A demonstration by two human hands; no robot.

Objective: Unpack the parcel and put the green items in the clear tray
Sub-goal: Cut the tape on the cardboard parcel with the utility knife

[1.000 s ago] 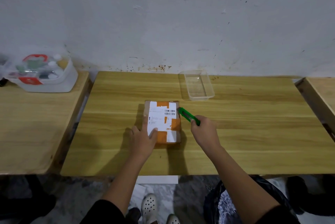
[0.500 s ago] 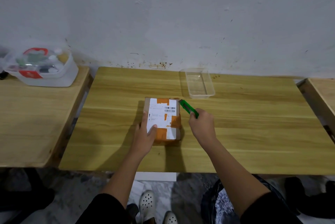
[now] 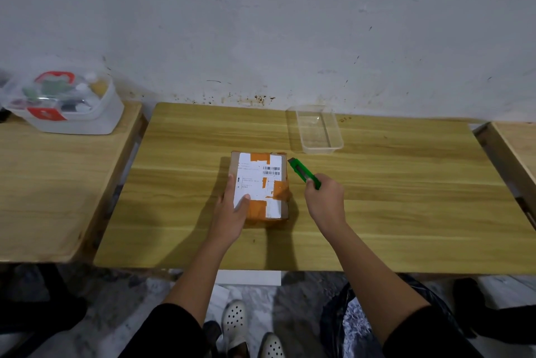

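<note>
The left hand (image 3: 232, 212) is laid flat on the near left corner of the parcel (image 3: 261, 180). Its fingers are kept straight along the left edge, and the thumb is pressed on the white label. The right hand (image 3: 326, 198) is curled round the back end of a green cutter (image 3: 303, 172). The cutter is held just right of the parcel, with its tip pointed at the far right corner. Whether the tip touches the box cannot be told. The parcel is set in the middle of the tabletop (image 3: 406, 198). The clear tray (image 3: 322, 150) is seen near the far edge, just past the parcel. Much open tabletop is seen between the right hand and the right edge
</note>
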